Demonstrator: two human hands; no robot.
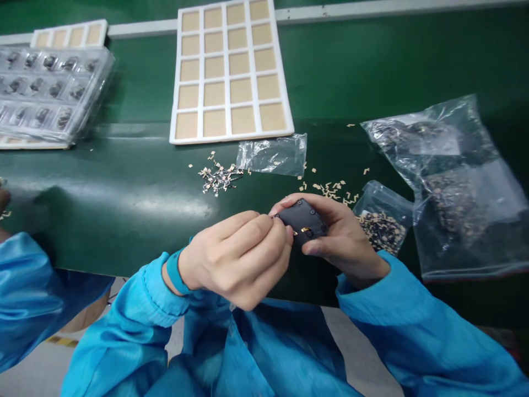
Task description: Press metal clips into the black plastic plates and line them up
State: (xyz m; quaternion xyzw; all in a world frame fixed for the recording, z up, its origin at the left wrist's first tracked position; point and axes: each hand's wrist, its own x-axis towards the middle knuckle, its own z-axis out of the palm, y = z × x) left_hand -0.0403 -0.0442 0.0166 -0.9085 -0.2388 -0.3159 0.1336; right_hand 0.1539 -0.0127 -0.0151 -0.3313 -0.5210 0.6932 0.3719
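My right hand (339, 231) grips a small black plastic housing (303, 218) by its edges, thumb at the near side and fingers behind. Screw holes show at the housing's corners, and a small gold-coloured contact (306, 229) sits on its face. My left hand (243, 253), with a blue band at the wrist, is closed with its fingertips pinched against the housing's left side. Whatever those fingertips hold is hidden. Beyond my hands, small beige and dark pieces (221, 179) lie in a loose pile, and more beige bits (330, 190) are scattered to the right.
A white tray with beige compartments (200, 138) lies ahead. Clear blister trays of small parts (53, 88) are stacked at left. An empty-looking plastic bag (273, 154), a small bag of pieces (382, 226) and a large clear bag (467, 193) lie around. A co-worker's sleeve (28, 298) is at left.
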